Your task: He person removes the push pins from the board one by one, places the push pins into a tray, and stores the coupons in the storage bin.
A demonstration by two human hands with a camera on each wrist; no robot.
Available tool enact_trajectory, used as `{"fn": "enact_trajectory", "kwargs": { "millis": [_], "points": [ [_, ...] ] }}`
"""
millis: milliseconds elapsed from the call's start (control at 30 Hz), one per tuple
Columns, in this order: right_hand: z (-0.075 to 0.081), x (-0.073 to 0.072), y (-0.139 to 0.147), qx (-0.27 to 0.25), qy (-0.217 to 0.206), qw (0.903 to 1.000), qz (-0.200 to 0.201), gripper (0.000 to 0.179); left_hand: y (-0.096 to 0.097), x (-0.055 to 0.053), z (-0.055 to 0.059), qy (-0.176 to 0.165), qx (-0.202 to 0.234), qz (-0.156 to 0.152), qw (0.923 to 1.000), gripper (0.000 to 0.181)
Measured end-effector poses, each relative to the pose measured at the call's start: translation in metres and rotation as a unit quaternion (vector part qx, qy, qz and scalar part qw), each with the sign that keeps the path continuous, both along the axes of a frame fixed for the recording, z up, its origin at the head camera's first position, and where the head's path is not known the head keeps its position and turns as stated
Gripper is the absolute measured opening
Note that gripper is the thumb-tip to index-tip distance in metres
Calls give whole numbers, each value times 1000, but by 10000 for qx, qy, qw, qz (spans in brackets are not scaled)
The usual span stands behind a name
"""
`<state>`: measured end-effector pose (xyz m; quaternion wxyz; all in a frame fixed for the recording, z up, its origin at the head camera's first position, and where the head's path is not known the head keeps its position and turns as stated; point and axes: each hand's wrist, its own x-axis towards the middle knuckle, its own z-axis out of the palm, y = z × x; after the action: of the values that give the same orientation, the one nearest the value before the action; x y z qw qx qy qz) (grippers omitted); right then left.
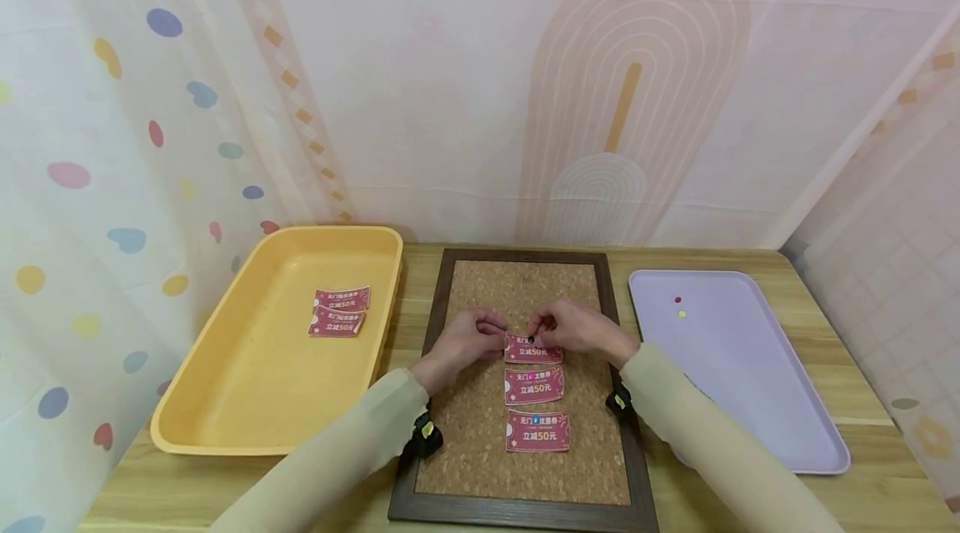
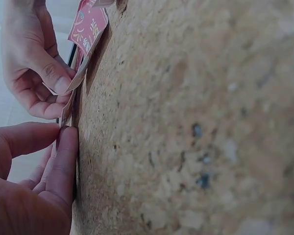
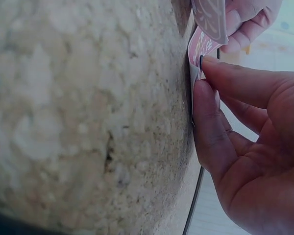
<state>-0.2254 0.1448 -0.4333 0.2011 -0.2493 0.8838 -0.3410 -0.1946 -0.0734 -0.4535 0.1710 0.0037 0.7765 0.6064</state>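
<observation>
A framed corkboard bears three red coupons in a column. My left hand pinches the left edge of the top coupon between thumb and fingertips, as the left wrist view shows. At that coupon's upper middle, my right hand holds a small black pushpin with its thumb against it; the pin's point is hidden. Below lie the middle coupon, with a pink pin in it, and the lowest coupon, with a blue pin.
Left of the board, a yellow tray holds two overlapping coupons. To the right, a lilac tray carries a red pin and a yellow pin. A patterned curtain hangs behind the wooden table.
</observation>
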Motion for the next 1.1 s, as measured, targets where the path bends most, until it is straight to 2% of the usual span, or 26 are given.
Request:
{"fn": "enact_trajectory", "kwargs": {
  "millis": [300,833,1100],
  "points": [
    [0,1,-1,-53,8,10000,-19,3,0,-2,-1,145,-261,-37,9995,14],
    [0,0,-1,32,140,9999,52,4,0,-2,-1,171,-240,-71,9995,14],
    [-2,-2,-1,37,32,10000,5,4,1,-2,0,86,-191,-38,9998,14]
  ]
}}
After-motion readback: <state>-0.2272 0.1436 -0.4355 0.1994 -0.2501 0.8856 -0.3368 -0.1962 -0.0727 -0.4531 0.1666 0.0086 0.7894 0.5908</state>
